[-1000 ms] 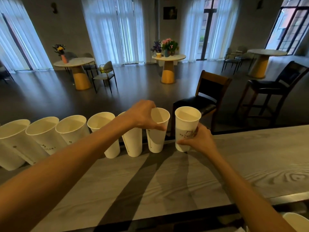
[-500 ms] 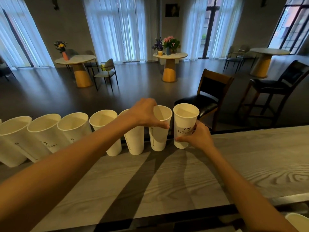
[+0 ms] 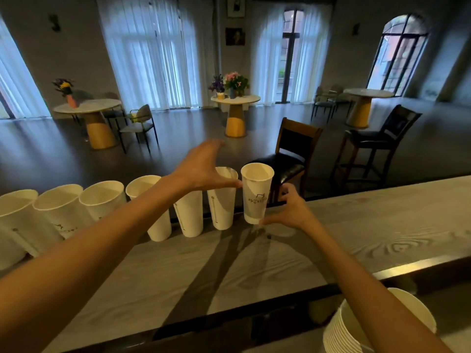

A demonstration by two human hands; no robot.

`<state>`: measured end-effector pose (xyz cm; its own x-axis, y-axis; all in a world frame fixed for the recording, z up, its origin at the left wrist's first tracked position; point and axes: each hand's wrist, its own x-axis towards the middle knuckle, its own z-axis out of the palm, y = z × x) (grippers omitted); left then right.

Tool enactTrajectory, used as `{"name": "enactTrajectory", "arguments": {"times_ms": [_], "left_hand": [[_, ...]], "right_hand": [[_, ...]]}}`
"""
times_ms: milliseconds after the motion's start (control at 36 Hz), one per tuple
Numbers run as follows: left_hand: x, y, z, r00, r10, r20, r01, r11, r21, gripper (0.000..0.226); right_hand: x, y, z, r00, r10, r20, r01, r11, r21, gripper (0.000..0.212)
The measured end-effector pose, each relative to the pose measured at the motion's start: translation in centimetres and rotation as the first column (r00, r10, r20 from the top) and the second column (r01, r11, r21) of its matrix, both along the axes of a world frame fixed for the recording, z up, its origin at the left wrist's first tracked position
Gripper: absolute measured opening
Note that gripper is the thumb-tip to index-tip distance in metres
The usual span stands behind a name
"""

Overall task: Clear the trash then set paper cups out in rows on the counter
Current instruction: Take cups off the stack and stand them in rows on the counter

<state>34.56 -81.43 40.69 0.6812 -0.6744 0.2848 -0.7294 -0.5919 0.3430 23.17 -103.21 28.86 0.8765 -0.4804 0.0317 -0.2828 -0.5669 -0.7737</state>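
Observation:
Several tall white paper cups [image 3: 155, 202] stand in a row along the far edge of the grey wooden counter [image 3: 369, 225]. The rightmost cup [image 3: 256, 197], with a small printed logo, stands upright at the end of the row. My right hand [image 3: 293, 212] is beside its base, thumb tip touching the bottom and fingers spread clear of its right side. My left hand [image 3: 201, 169] hovers over the neighbouring cup [image 3: 221, 207], fingers spread, with its thumb tip near the rim of the rightmost cup. My left forearm hides part of two cups.
A stack of nested paper cups [image 3: 356, 335] sits at the lower right, below the counter's near edge. Beyond the counter are a black-seated chair [image 3: 293, 151], a bar stool [image 3: 377, 141] and round tables with flowers [image 3: 234, 98].
My left hand has lifted off the neighbouring cup's rim and opened. My right hand has slid down the rightmost cup and loosened its grip. The camera view has tilted upward.

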Motion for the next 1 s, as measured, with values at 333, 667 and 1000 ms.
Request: {"name": "enactTrajectory", "arguments": {"times_ms": [333, 667, 1000], "left_hand": [[-16.1, -7.2, -2.2, 0.826, -0.560, 0.065, 0.549, 0.773, -0.317, 0.026], [-26.2, -14.1, -16.6, 0.809, -0.524, -0.267, 0.588, 0.724, 0.359, 0.119], [-25.2, -9.6, -18.6, 0.858, -0.392, -0.331, 0.457, 0.877, 0.146, 0.107]], "right_hand": [[-16.0, -0.9, 4.6, 0.935, -0.205, 0.291, 0.195, 0.979, 0.064, 0.061], [-31.7, 1.2, -5.8, 0.856, -0.503, 0.119, 0.472, 0.854, 0.219, 0.040], [-34.2, 5.3, -11.1, 0.904, -0.425, -0.052, 0.421, 0.861, 0.284, 0.069]]}}
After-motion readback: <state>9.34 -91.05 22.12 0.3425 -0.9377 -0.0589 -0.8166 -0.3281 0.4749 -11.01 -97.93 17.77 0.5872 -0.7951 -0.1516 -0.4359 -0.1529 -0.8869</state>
